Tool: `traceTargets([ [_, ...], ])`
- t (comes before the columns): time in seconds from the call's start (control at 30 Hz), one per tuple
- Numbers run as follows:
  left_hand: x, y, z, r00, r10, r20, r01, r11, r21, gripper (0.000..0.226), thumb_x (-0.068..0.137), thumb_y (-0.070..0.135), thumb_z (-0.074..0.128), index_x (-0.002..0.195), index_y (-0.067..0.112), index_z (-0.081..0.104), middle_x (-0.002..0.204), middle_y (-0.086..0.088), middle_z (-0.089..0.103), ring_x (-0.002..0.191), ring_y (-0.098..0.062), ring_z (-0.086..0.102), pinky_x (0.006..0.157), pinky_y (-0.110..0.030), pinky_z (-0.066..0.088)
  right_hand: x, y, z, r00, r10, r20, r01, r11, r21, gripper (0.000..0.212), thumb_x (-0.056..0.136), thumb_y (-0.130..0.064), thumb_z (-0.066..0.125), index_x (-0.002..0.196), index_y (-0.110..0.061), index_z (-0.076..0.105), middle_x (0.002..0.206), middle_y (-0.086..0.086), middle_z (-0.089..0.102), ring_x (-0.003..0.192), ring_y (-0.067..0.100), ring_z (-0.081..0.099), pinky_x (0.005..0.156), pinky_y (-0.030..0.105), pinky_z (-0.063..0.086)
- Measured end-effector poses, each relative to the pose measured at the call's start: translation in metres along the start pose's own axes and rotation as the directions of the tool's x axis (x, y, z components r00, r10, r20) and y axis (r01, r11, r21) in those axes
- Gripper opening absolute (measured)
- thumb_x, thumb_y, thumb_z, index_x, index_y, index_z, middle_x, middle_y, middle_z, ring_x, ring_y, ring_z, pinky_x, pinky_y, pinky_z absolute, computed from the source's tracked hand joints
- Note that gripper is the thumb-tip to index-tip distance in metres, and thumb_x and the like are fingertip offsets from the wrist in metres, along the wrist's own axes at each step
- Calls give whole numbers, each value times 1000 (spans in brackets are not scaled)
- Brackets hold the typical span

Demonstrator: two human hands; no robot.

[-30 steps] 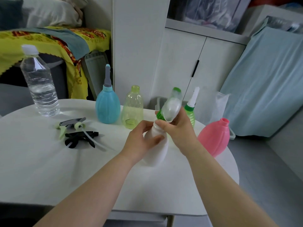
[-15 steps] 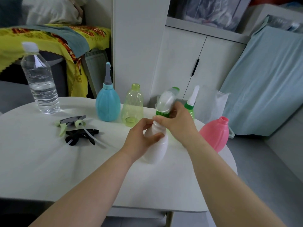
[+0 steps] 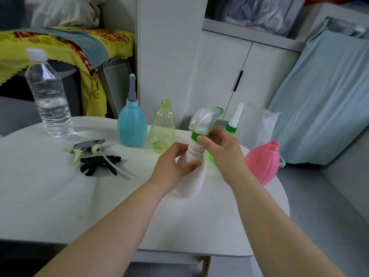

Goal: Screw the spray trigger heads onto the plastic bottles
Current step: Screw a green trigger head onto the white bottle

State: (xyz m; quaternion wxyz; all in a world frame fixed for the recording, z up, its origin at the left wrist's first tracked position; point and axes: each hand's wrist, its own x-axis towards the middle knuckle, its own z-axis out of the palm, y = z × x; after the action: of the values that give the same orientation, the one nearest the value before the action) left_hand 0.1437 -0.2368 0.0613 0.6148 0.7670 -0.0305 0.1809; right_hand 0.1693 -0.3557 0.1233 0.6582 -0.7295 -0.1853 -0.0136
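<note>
A white plastic bottle [image 3: 192, 181] stands on the round white table [image 3: 60, 196], a little tilted. My left hand [image 3: 172, 167] grips its body. A clear spray trigger head with a green collar [image 3: 201, 124] sits on the bottle's neck. My right hand [image 3: 221, 150] pinches the green collar with its fingers. Two loose trigger heads lie to the left: a grey and pale-green one [image 3: 85, 147] and a black one [image 3: 99, 164]. An open pink bottle [image 3: 262, 163] and an open yellow-green bottle [image 3: 162, 128] stand nearby.
A blue bottle with a grey nozzle [image 3: 131, 122] and a clear water bottle [image 3: 49, 94] stand at the back left. A green bottle with a white nozzle [image 3: 232, 124] is partly hidden behind my right hand. White cabinets rise behind the table.
The trigger head has gone from tilted in my right hand to upright on the white bottle's neck. My right fingers now sit at the green collar.
</note>
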Motion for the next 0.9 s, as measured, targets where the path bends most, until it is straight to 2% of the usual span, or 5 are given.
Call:
traceTargets([
  [0.2, 1, 1, 1, 1000, -15, 6, 15, 1000, -7, 33, 68, 24, 73, 75, 40, 44, 85, 27, 51, 83, 13, 47, 67, 5, 35, -2, 11, 23, 971, -135, -197, 114, 987, -118, 40, 68, -11, 72, 79, -34, 40, 79, -15, 54, 72, -4, 54, 61, 2, 41],
  [0.37, 0, 2, 0, 1000, 3, 19, -3, 1000, -8, 32, 69, 23, 72, 75, 39, 45, 84, 30, 50, 82, 18, 45, 65, 9, 32, -6, 13, 21, 982, -140, -131, 110, 971, -210, 32, 76, -10, 63, 103, -20, 50, 102, 9, 56, 87, 16, 53, 72, 12, 40],
  [0.53, 0, 0, 0, 1000, 19, 12, -19, 1000, 16, 30, 71, 22, 71, 84, 35, 48, 86, 26, 53, 87, 2, 51, 69, 7, 33, -7, 8, 4, 994, -102, 43, 106, 989, -106, 18, 83, -7, 53, 89, -24, 57, 81, -11, 61, 69, -13, 57, 64, 2, 41],
  [0.73, 0, 0, -1, 1000, 2, 15, -2, 1000, 13, 32, 71, 24, 71, 77, 40, 44, 86, 28, 52, 91, 0, 50, 69, 2, 37, 0, 8, 13, 989, -57, -135, 42, 992, -115, 32, 69, -16, 72, 77, -27, 43, 76, -13, 54, 63, -12, 55, 58, 3, 42],
  [0.9, 1, 0, -1, 1000, 23, 11, -23, 1000, 15, 31, 70, 22, 71, 82, 37, 47, 86, 26, 53, 91, -3, 52, 72, -5, 39, -6, 12, 8, 997, 11, -78, -17, 997, -80, 32, 80, -18, 57, 111, -15, 51, 108, -4, 59, 87, 1, 56, 72, 12, 44],
])
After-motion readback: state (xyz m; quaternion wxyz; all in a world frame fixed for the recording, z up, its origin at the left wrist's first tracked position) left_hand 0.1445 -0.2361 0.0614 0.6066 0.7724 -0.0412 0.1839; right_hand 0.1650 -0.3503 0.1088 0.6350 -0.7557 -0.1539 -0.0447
